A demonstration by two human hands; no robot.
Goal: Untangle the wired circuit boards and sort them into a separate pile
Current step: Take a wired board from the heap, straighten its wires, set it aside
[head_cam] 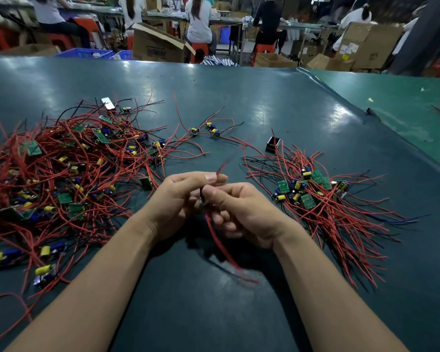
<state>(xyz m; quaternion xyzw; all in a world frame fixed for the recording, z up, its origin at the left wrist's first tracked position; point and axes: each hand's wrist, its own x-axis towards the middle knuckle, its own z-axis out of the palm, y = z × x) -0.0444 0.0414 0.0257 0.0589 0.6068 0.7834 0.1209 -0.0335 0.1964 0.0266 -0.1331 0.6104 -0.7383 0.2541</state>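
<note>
A big tangled heap of small green circuit boards with red and black wires (61, 168) covers the left of the dark green table. A smaller, tidier pile of wired boards (315, 196) lies at the right. Between them, above the table, my left hand (180, 199) and my right hand (241, 212) meet and both pinch one wired circuit board (203, 199), mostly hidden by the fingers. Its red wires (221, 247) hang blurred below my hands, and another end sticks up past my left thumb.
A few loose wired boards (206, 129) lie farther back in the middle. A small black part (272, 144) stands by the right pile, and a white part (108, 102) behind the left heap. The table's right edge (366, 118) runs diagonally. People sit at benches behind.
</note>
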